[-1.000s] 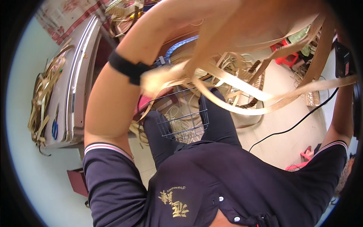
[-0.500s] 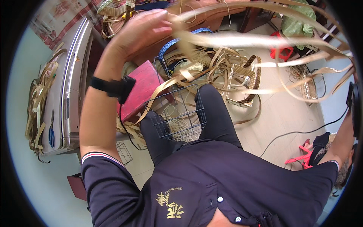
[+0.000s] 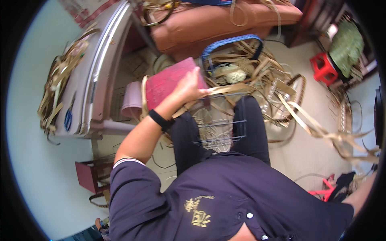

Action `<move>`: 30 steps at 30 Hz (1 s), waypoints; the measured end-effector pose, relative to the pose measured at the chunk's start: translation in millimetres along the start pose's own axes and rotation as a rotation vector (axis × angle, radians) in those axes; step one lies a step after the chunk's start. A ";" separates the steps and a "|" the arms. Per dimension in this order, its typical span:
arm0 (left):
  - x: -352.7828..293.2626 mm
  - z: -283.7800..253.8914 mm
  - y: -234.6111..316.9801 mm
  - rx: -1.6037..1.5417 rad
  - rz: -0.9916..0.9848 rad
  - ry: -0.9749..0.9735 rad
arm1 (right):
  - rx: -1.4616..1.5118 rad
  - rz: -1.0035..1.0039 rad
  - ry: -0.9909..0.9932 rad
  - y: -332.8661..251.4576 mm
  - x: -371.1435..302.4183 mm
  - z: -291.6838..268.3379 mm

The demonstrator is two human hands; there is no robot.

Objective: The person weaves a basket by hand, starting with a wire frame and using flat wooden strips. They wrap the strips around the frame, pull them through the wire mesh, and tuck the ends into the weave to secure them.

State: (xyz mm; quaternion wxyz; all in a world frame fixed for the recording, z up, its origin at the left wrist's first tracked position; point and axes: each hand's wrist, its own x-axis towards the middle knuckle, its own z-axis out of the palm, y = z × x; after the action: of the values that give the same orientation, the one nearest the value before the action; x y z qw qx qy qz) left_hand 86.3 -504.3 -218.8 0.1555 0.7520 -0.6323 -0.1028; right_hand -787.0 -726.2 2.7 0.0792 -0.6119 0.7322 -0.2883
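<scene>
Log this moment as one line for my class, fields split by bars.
Left hand: at tan strip, grip unclear | right hand: out of view | wire frame: at thighs | cream cord ball: beyond thighs

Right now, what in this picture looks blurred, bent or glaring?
In the head view, the left hand and the strips at right look soft; also in the head view, glare streaks the bowed edge of the table, and the corners are black.
</scene>
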 end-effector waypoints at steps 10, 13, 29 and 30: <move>-55.0 -41.0 26.6 0.050 0.139 0.247 | -0.766 -0.350 -1.029 -63.9 -144.5 267.3; -53.2 -59.3 65.3 -0.073 0.365 0.311 | -0.134 -1.010 -0.586 -235.6 -204.7 307.2; -89.9 -179.6 -76.1 -0.260 0.067 0.339 | 0.763 -0.269 -0.607 -280.2 -62.2 214.7; -91.3 -179.6 -99.6 -0.315 0.009 0.393 | 0.690 -0.222 -0.475 -243.2 -32.2 185.4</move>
State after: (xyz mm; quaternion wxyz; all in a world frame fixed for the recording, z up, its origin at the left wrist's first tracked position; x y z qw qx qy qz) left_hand 224.5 -380.8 -91.7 0.3913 0.7212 -0.5693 -0.0511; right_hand -485.6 -776.8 -30.8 0.4139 -0.6739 0.4843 -0.3741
